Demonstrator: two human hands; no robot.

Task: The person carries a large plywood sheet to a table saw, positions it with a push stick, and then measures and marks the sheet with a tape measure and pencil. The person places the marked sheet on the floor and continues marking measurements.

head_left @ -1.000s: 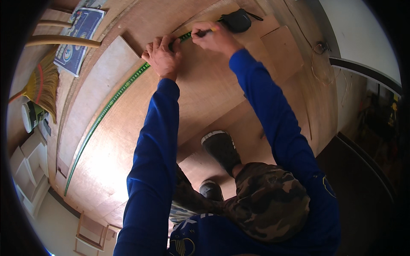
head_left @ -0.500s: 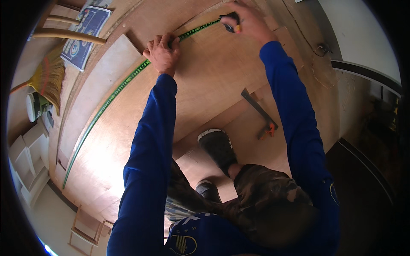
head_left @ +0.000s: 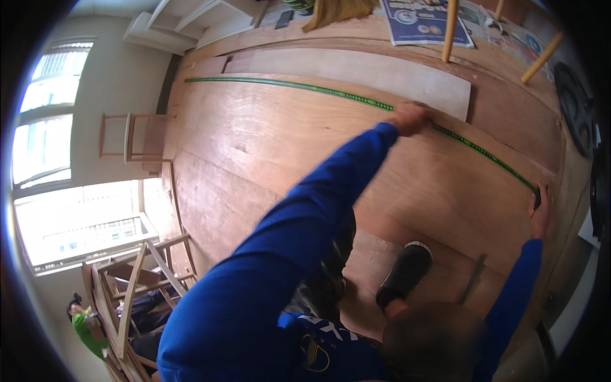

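Note:
A green tape measure (head_left: 280, 83) is pulled out along the far edge of a large plywood sheet (head_left: 305, 153). My left hand (head_left: 410, 119) is closed over the blade partway along, its fingertips hard to see. At the right end, my right hand (head_left: 539, 213) grips the dark case (head_left: 538, 197) of the tape measure. Between my hands the blade runs straight and close to the sheet. A narrower pale board (head_left: 382, 70) lies just beyond the blade.
A dark flat tool (head_left: 472, 278) lies near my shoe (head_left: 405, 267). Wooden legs (head_left: 450, 32) and a printed sheet (head_left: 420, 22) are at the far side. A dark fan-like object (head_left: 573, 108) stands far right. Wooden frames (head_left: 137, 286) and another person (head_left: 89, 331) are at lower left.
My view has turned toward the left, bringing in the windows, wooden frames and another person. Both hands remain on the tape measure, now farther right in view.

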